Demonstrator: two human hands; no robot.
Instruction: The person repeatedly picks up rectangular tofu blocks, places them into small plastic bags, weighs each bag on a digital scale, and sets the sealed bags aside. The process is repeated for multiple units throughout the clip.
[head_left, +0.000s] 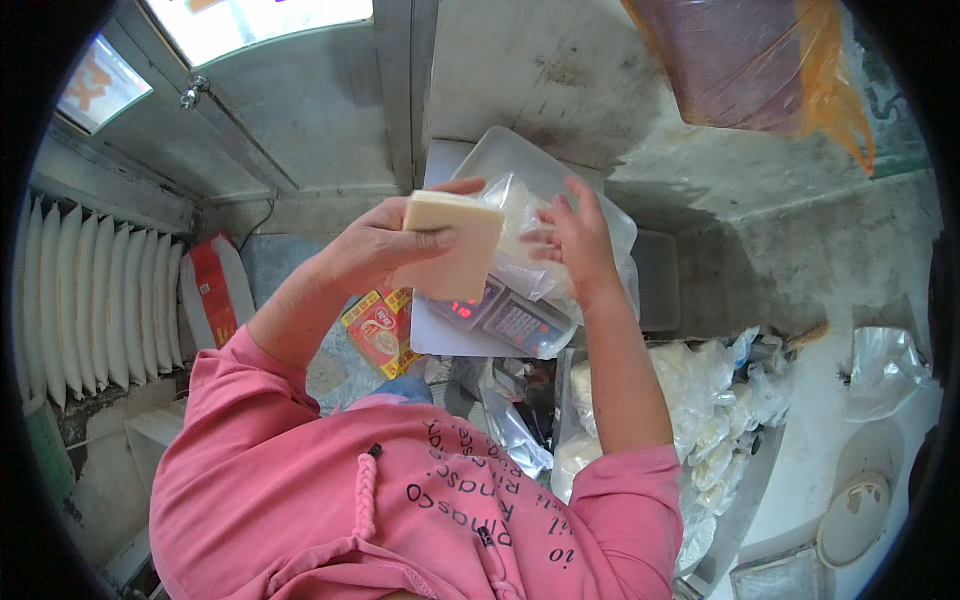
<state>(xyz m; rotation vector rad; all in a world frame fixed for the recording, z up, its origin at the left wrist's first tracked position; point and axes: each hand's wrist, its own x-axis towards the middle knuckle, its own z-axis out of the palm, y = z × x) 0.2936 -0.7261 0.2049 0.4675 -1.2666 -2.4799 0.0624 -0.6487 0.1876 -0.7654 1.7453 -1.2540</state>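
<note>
A stack of thin, pale, square dough sheets (457, 247) is gripped in my left hand (397, 244), thumb on the front and fingers behind. Just to its right, my right hand (566, 240) is raised with fingers apart and slightly blurred, holding nothing that I can see. Behind and below the hands, clear plastic bags (514, 217) with pale contents lie on a digital scale (525, 322) with lit red digits. A translucent plastic tray (499, 146) sits there too, its contents partly hidden by the bags and my right hand.
Filled plastic bags (675, 382) crowd a container at right. A red and yellow box (379, 334) lies below my left forearm. White filled sacks (97, 300) stand in a row at left, beside a red and white bag (217, 285). An orange plastic bag (817, 75) hangs upper right.
</note>
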